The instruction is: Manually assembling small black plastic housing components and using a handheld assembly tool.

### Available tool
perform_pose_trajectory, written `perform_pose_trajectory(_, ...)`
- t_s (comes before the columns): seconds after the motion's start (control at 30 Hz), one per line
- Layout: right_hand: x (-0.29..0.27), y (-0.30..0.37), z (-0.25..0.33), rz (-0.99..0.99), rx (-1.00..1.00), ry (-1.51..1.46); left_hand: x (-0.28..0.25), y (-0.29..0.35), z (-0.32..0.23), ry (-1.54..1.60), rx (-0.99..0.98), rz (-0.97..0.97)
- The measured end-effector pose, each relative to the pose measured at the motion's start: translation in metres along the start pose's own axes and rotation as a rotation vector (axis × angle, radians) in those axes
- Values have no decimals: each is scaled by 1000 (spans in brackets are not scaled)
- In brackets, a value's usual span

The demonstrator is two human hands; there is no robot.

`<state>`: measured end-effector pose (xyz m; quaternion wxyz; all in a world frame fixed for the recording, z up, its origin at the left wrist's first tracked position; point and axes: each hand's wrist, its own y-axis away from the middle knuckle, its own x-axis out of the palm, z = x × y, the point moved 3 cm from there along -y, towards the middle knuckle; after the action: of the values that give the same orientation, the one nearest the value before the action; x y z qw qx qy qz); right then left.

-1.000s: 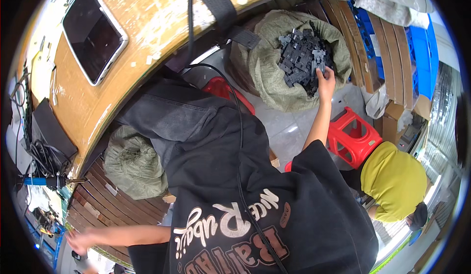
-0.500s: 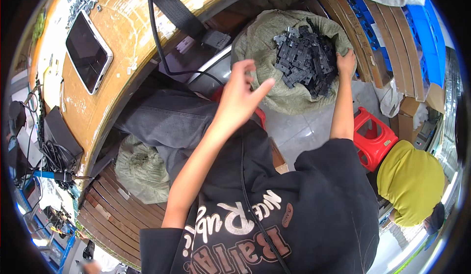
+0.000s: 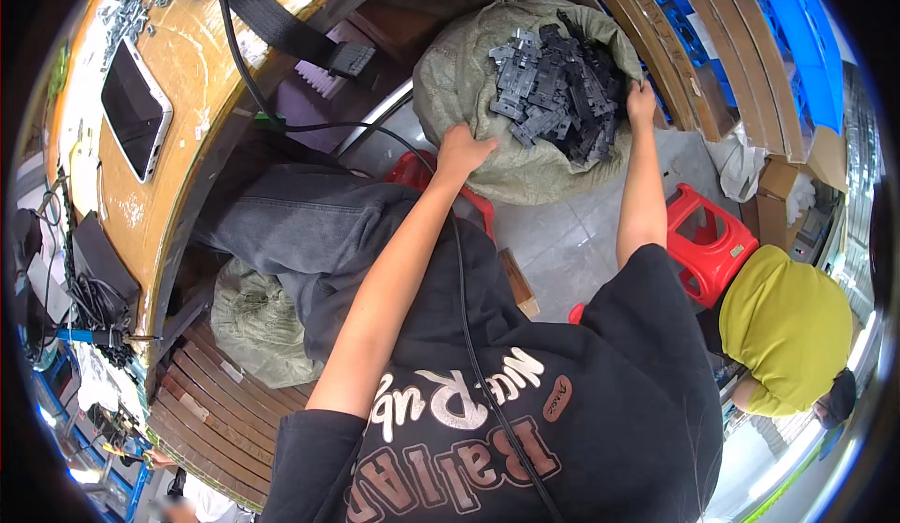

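Seemingly the sack is being steadied: right grip pinching its rim, left grip touching its left side, closure unclear. Shifting it calls for even tension.

Bold lettering — white and brown — spans the black shirt.

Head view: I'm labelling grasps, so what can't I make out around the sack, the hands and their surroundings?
All in the head view:
Left hand: its full hold on the sack, hidden by the hand itself.
Right hand: the ends of some fingers, hidden by the hand and sack rim.
Sack contents: whatever lies beneath the top black pieces.
Small grey pieces near the phone: too small for exact shapes.
Co-worker: hands, apparently hidden by the body.
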<state>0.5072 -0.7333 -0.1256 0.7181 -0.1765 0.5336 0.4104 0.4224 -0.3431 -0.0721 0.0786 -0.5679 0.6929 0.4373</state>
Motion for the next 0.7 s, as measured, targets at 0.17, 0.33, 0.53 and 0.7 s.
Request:
perform_pose_trajectory(0.17,-21,34,-16,-185,8,-237,-24,-2,15,212,-47,-213)
perform_pose_trajectory(0.33,-9,45,-46,-269,-60,-359,-41,1,28,526,-130,-344)
perform_pose_trajectory(0.53,-14,113,-5,-312,-76,-475,-59,-19,95,662,-304,-518)
perform_pose_trajectory(0.7,-14,178,27,-97,128,-162,-60,-26,115,1088,-558,-315)
